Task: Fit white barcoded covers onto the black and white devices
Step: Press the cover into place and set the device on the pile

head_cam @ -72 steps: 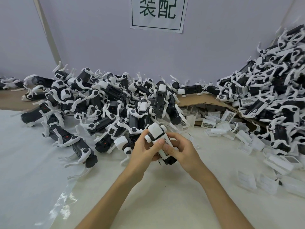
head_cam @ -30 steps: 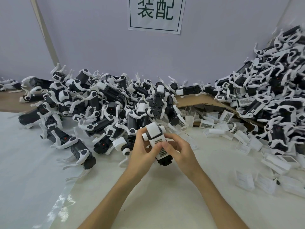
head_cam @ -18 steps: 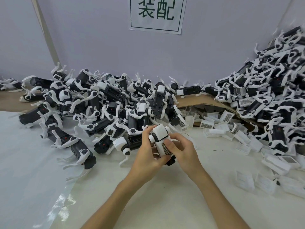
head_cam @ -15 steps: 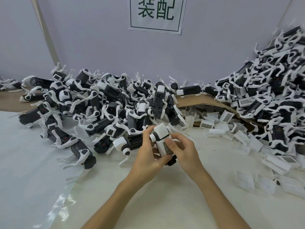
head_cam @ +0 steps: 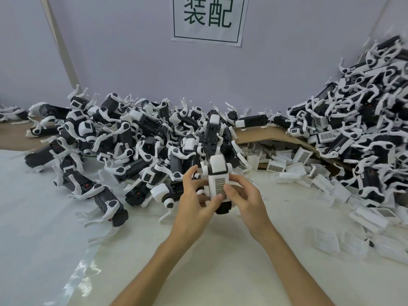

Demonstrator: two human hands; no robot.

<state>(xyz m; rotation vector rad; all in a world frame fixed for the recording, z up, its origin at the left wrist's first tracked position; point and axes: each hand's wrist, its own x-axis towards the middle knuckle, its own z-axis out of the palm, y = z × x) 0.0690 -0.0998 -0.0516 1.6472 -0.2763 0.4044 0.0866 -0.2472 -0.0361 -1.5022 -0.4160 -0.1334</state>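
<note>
Left hand [head_cam: 194,202] is wrapped around the side of one device [head_cam: 217,173], thumb pressing on the low end of the white barcoded cover [head_cam: 217,186], and the right hand [head_cam: 245,195] grips the other side with its thumb on the same cover. So it's held up over the surface [head_cam: 220,250], right in the middle, cover facing the camera. Looks seated or nearly there, probably just the final press left on this one.

Big picture, loads to go I'd guess: huge pile of devices [head_cam: 123,138] on the left, another heap [head_cam: 364,120] on the right, and loose covers [head_cam: 293,168] scattered between and along the right edge. Can't tell which heap is finished.

Versus half a second ago, the device has been turned straighter, barcode squarely up, with both thumbs lower on the cover.
</note>
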